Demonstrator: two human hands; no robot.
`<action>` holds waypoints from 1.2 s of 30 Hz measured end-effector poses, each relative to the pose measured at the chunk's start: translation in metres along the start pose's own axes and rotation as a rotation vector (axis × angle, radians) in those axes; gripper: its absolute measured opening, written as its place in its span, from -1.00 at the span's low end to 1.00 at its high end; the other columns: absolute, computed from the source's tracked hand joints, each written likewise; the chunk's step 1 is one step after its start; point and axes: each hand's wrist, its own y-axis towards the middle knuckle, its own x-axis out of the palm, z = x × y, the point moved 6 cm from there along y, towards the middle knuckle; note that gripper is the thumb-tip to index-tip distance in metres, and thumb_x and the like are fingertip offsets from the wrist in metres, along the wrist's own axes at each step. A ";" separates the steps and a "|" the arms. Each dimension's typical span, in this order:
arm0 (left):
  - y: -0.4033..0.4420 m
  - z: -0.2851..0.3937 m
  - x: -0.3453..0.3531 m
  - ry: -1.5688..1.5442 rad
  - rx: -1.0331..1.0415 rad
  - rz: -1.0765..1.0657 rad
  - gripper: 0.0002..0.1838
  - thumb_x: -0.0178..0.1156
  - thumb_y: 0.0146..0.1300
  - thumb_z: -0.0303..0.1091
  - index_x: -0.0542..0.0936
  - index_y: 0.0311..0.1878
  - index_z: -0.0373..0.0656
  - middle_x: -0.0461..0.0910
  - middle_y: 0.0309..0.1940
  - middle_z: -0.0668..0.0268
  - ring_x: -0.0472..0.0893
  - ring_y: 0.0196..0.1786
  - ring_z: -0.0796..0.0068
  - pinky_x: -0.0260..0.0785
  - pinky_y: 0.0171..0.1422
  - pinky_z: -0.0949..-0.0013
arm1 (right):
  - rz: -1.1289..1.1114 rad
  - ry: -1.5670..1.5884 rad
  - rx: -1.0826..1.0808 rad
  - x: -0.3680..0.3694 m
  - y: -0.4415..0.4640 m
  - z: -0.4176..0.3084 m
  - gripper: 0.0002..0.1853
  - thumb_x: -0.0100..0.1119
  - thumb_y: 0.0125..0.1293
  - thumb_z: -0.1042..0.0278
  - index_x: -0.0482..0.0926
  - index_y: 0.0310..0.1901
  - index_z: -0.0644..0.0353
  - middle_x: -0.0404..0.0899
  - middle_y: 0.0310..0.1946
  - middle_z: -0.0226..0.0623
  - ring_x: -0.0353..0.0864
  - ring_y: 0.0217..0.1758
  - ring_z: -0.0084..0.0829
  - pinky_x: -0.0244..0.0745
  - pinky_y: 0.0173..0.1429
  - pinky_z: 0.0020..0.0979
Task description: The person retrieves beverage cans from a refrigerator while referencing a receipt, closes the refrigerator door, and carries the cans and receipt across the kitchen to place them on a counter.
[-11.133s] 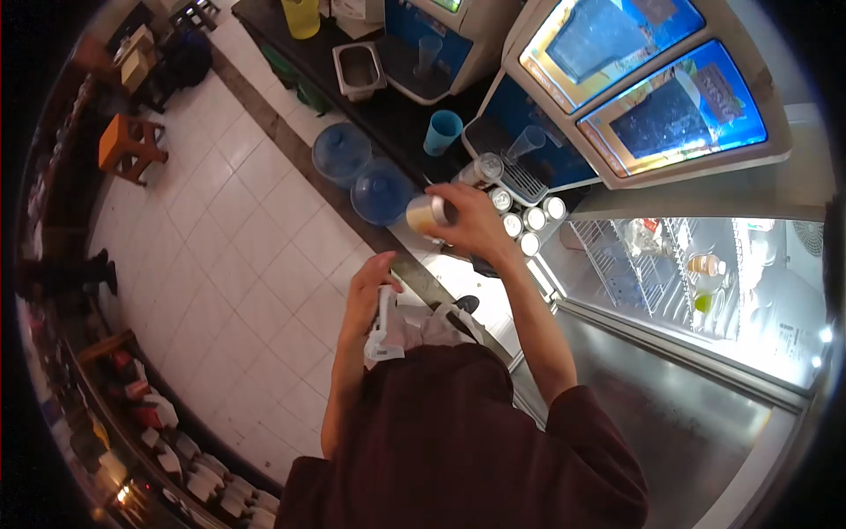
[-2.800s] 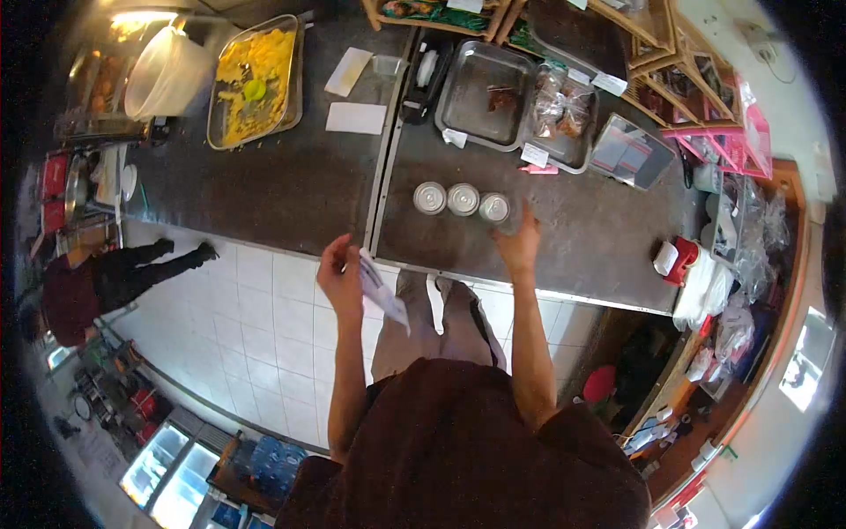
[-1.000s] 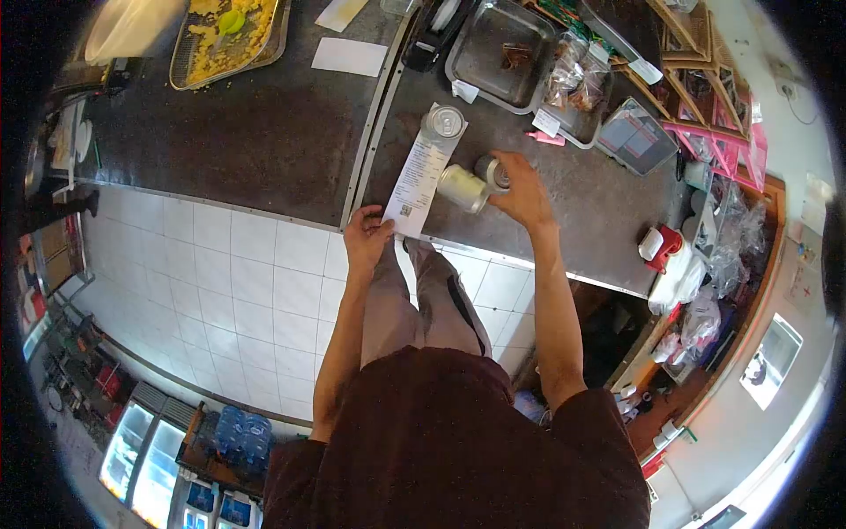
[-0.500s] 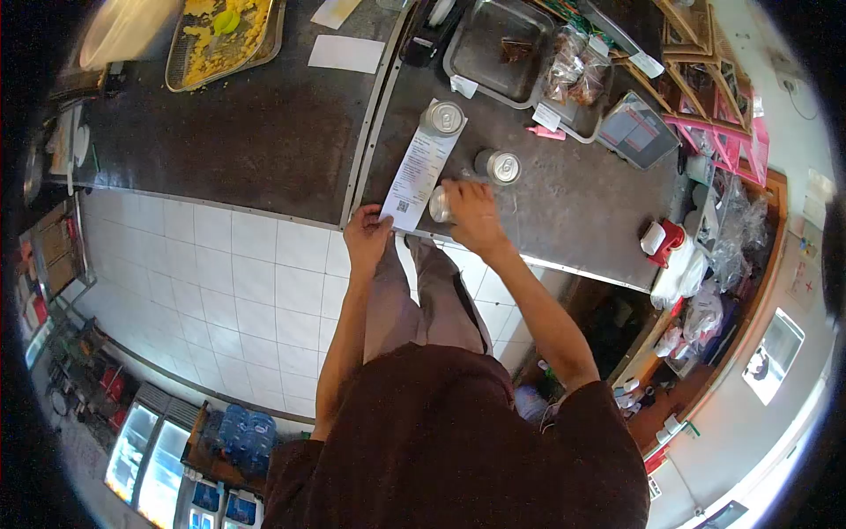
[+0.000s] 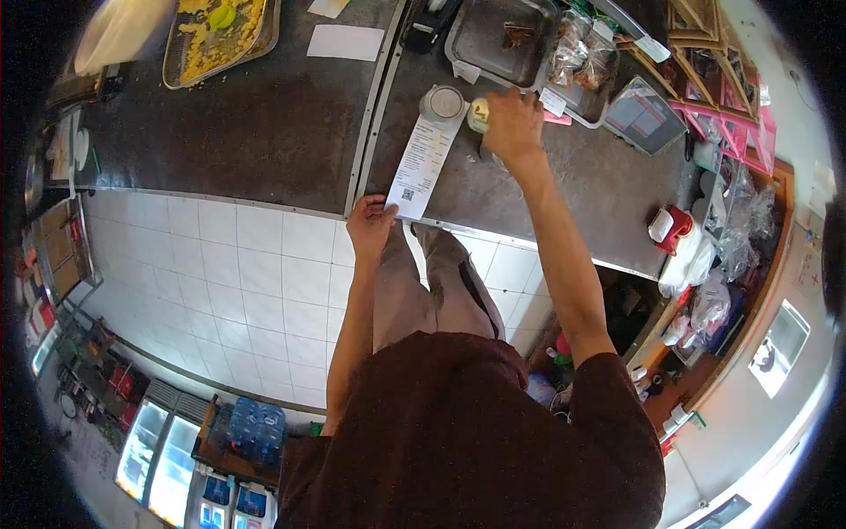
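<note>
A long printed receipt [image 5: 419,167] with a QR code lies on the dark counter. My left hand [image 5: 372,225] pinches its lower left corner at the counter's front edge. On the receipt's far end stands a drink can [image 5: 443,102]. To the right of it, my right hand [image 5: 515,128] is closed around a pale yellowish can [image 5: 478,115], whose far side is covered by my fingers. Below my right wrist, a small part of another can [image 5: 491,157] shows; the hand hides most of it.
Behind my right hand are a metal tray [image 5: 493,44] and packed bags [image 5: 577,57]. A clear-lidded box [image 5: 643,122] and a red tape dispenser [image 5: 674,231] stand to the right. A tray of yellow food [image 5: 220,40] and white paper [image 5: 345,41] are at the far left.
My right hand has carried a can from the counter's front edge away from me, up beside the can on the receipt. My left hand has stayed at the receipt's corner.
</note>
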 end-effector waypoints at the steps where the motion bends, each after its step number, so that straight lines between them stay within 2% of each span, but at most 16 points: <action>1: -0.001 0.007 0.000 0.034 0.006 0.001 -0.66 0.49 0.17 -0.49 0.60 -0.02 -0.31 0.70 -0.32 0.23 0.68 -0.39 0.54 0.56 -0.34 0.48 | -0.279 0.082 0.045 -0.011 -0.008 -0.001 -0.41 0.23 0.26 0.16 0.51 0.31 0.19 0.45 0.32 0.14 0.39 0.41 0.20 0.22 0.48 0.21; 4: -0.002 0.000 -0.001 0.018 0.006 0.005 -0.62 0.51 0.15 -0.45 0.61 0.00 -0.29 0.70 -0.34 0.26 0.67 -0.39 0.56 0.53 -0.35 0.50 | -0.078 0.052 0.003 0.006 0.009 -0.006 -0.44 0.20 0.27 0.21 0.52 0.31 0.18 0.50 0.28 0.14 0.40 0.40 0.20 0.24 0.47 0.21; 10: -0.003 0.009 -0.001 0.052 -0.015 -0.007 -0.62 0.51 0.17 -0.37 0.63 0.02 -0.26 0.73 -0.30 0.28 0.66 -0.38 0.60 0.47 -0.36 0.52 | 0.351 0.497 -0.128 -0.009 0.003 -0.009 -0.42 0.34 0.18 0.28 0.52 0.26 0.23 0.50 0.27 0.11 0.41 0.38 0.17 0.30 0.46 0.13; 13: -0.007 0.009 -0.002 0.031 -0.016 -0.013 -0.60 0.50 0.19 -0.35 0.62 0.04 -0.26 0.73 -0.27 0.30 0.66 -0.35 0.61 0.44 -0.36 0.53 | 0.333 0.671 0.005 -0.039 -0.053 0.015 -0.33 0.46 0.05 0.30 0.52 0.25 0.22 0.50 0.26 0.10 0.35 0.44 0.15 0.32 0.47 0.05; 16: -0.012 0.007 -0.006 0.052 -0.005 -0.017 -0.57 0.48 0.21 -0.32 0.61 0.09 -0.25 0.73 -0.25 0.31 0.66 -0.32 0.61 0.42 -0.36 0.53 | 0.344 0.428 0.079 0.044 -0.070 0.022 -0.29 0.53 -0.07 0.29 0.54 0.20 0.17 0.57 0.14 0.10 0.50 0.28 0.16 0.49 0.28 0.03; 19: -0.029 0.017 -0.019 0.079 -0.035 0.001 -0.59 0.43 0.25 -0.38 0.59 0.13 -0.25 0.73 -0.23 0.29 0.67 -0.31 0.59 0.44 -0.31 0.53 | 0.154 0.667 0.270 0.049 -0.070 0.033 -0.36 0.50 -0.07 0.35 0.55 0.15 0.15 0.62 0.04 0.11 0.63 0.08 0.20 0.58 0.08 0.09; 20: -0.037 0.022 -0.028 0.088 -0.049 0.016 -0.61 0.41 0.27 -0.42 0.58 0.14 -0.24 0.73 -0.23 0.28 0.67 -0.31 0.58 0.46 -0.29 0.53 | 0.215 0.678 0.252 0.041 -0.069 0.038 -0.38 0.48 -0.05 0.35 0.55 0.14 0.16 0.63 0.02 0.12 0.64 0.04 0.21 0.58 0.05 0.10; 22: -0.055 0.003 -0.060 0.080 -0.089 0.091 -0.58 0.40 0.28 -0.37 0.58 0.18 -0.21 0.72 -0.20 0.29 0.67 -0.30 0.55 0.43 -0.29 0.51 | 0.328 0.703 0.233 0.029 -0.070 0.051 -0.42 0.45 -0.03 0.36 0.55 0.12 0.16 0.64 -0.02 0.15 0.67 -0.05 0.22 0.59 -0.01 0.13; 25: -0.094 -0.047 -0.112 0.031 -0.216 0.210 -0.58 0.37 0.32 -0.31 0.58 0.20 -0.20 0.72 -0.18 0.28 0.67 -0.30 0.52 0.42 -0.30 0.51 | 0.236 0.735 0.354 0.029 -0.044 0.059 -0.43 0.41 0.00 0.37 0.54 0.13 0.19 0.63 -0.01 0.20 0.65 0.01 0.25 0.57 0.02 0.16; 28: -0.159 -0.116 -0.167 0.029 -0.364 0.314 -0.61 0.28 0.41 -0.22 0.58 0.20 -0.20 0.72 -0.14 0.24 0.68 -0.25 0.51 0.46 -0.27 0.48 | 0.621 0.805 0.012 0.041 -0.032 0.054 -0.38 0.41 0.05 0.36 0.48 0.21 0.17 0.59 0.02 0.28 0.61 0.06 0.30 0.55 0.01 0.17; 31: -0.250 -0.187 -0.221 0.098 -0.617 0.449 -0.62 0.21 0.46 -0.17 0.59 0.20 -0.20 0.71 -0.12 0.20 0.71 -0.18 0.41 0.53 -0.22 0.40 | 0.270 0.924 0.414 0.010 -0.080 0.060 -0.26 0.38 0.13 0.38 0.33 0.38 0.11 0.52 0.14 0.33 0.58 0.17 0.29 0.57 0.07 0.12; 34: -0.342 -0.231 -0.251 0.089 -0.826 0.435 -0.61 0.20 0.46 -0.16 0.59 0.20 -0.20 0.71 -0.10 0.19 0.71 -0.17 0.38 0.54 -0.21 0.37 | 0.393 0.931 0.293 0.034 -0.125 0.055 -0.31 0.35 0.16 0.34 0.36 0.35 0.12 0.54 0.11 0.28 0.59 0.13 0.25 0.58 0.05 0.11; 36: -0.385 -0.245 -0.261 0.037 -0.867 0.430 -0.61 0.20 0.46 -0.15 0.59 0.20 -0.20 0.71 -0.09 0.18 0.71 -0.16 0.37 0.55 -0.20 0.35 | 0.344 0.982 0.203 0.066 -0.152 0.026 -0.34 0.34 0.18 0.31 0.37 0.34 0.13 0.55 0.10 0.25 0.60 0.11 0.22 0.58 0.04 0.10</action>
